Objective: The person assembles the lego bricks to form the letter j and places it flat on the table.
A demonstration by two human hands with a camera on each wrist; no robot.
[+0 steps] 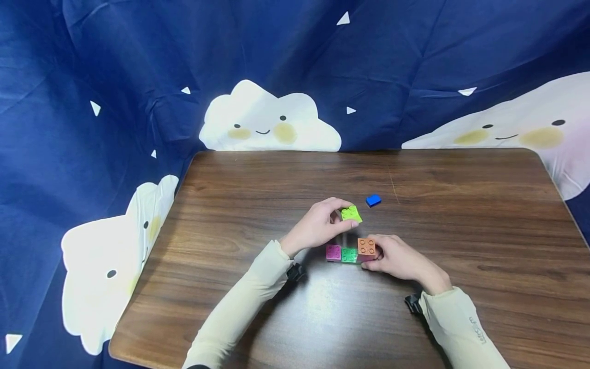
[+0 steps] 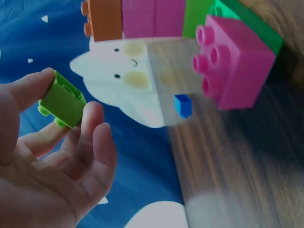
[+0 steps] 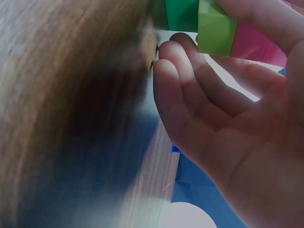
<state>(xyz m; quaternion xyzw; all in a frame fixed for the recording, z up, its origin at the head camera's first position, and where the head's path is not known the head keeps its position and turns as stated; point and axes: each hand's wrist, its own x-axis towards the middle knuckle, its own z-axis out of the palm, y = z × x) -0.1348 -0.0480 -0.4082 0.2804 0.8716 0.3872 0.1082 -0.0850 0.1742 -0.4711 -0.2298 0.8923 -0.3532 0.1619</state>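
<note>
My left hand (image 1: 318, 224) pinches a lime green toy brick (image 1: 352, 214) between thumb and fingers, raised above the table behind the built bricks. In the left wrist view its studs point down and away from the thumb. My right hand (image 1: 402, 258) grips the tower at the right end of a green brick (image 1: 349, 255). That tower has an orange brick (image 1: 366, 246) on top, pink bricks (image 2: 153, 18) under it and a light green brick (image 3: 216, 34) at the bottom. A single pink brick (image 1: 333, 252) sits on the green brick's left end.
A small blue brick (image 1: 373, 200) lies on the wooden table (image 1: 258, 200), behind the tower and right of my left hand. Blue cloth (image 1: 286, 46) with white clouds hangs along the table's back and left edges. A dark wrist device (image 1: 295, 272) sits on my left wrist.
</note>
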